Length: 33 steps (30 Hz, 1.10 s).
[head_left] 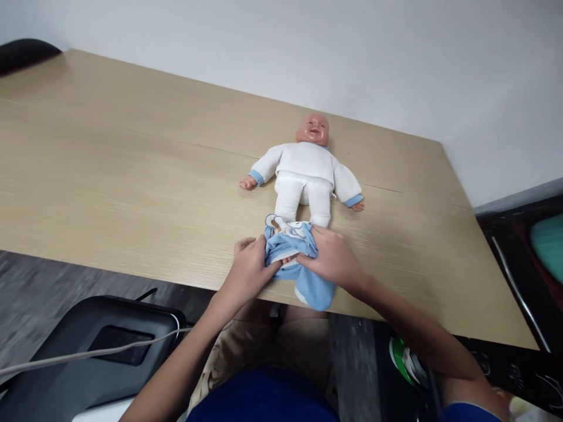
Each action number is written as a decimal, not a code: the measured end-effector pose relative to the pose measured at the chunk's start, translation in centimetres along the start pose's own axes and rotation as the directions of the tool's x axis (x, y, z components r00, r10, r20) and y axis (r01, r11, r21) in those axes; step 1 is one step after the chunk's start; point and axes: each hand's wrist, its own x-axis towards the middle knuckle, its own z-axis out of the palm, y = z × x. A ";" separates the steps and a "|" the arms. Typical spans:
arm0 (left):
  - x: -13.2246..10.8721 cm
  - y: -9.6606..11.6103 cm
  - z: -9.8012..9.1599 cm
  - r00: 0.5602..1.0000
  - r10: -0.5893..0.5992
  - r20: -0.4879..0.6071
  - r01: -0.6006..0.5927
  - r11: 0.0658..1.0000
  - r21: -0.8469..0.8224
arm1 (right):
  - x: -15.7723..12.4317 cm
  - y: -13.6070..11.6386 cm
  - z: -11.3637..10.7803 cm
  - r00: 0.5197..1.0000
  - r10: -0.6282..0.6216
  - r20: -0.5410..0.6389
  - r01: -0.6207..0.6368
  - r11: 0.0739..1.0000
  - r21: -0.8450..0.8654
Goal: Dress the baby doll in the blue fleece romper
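Observation:
A baby doll (307, 161) lies on its back on the wooden table, head toward the wall and legs toward me. It wears a white long-sleeved top with blue cuffs, and its white cloth legs are bare of other clothing down to the shins. Bunched around its feet are light blue doll pants (285, 243) with a cartoon print; one leg of them hangs at the table edge. My left hand (250, 266) pinches the left side of the pants, and my right hand (332, 258) grips the right side. Small doll toes show in the opening between them.
The wooden table (132, 170) reaches back to a white wall. Below its front edge stands a black chair (109, 334) with a cable across it, on the left. A green and white round object (404, 360) is under my right arm. Dark shelving (523, 275) stands at the right.

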 end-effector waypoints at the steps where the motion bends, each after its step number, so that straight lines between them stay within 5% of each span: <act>1: 0.2 -0.2 0.4 1.000 0.002 -0.024 -0.003 1.000 -0.006 | -0.1 0.0 0.4 1.000 0.004 -0.012 -0.004 1.000 -0.010; 9: 0.8 -1.4 2.3 0.988 0.020 -0.150 -0.057 0.966 -0.251 | -0.5 0.7 1.8 0.999 -0.024 -0.040 0.027 0.997 0.076; 14: 1.1 -1.2 1.8 0.987 -0.053 -0.153 -0.013 0.916 -0.400 | 0.0 1.1 1.8 0.993 0.010 -0.121 0.018 0.975 0.224; 22: 2.5 -0.4 0.6 0.978 -0.012 -0.210 -0.097 0.861 -0.500 | 1.1 0.8 1.9 0.985 0.047 -0.164 0.024 0.914 0.404; 28: 5.0 -0.9 -0.5 0.977 0.060 -0.207 -0.146 0.891 -0.431 | 2.2 2.1 1.2 0.985 0.027 -0.168 0.038 0.927 0.373; 33: 7.0 -1.4 -3.0 0.993 0.108 -0.039 -0.114 0.881 -0.459 | 3.5 4.7 -0.2 0.995 -0.055 -0.081 0.086 0.883 0.461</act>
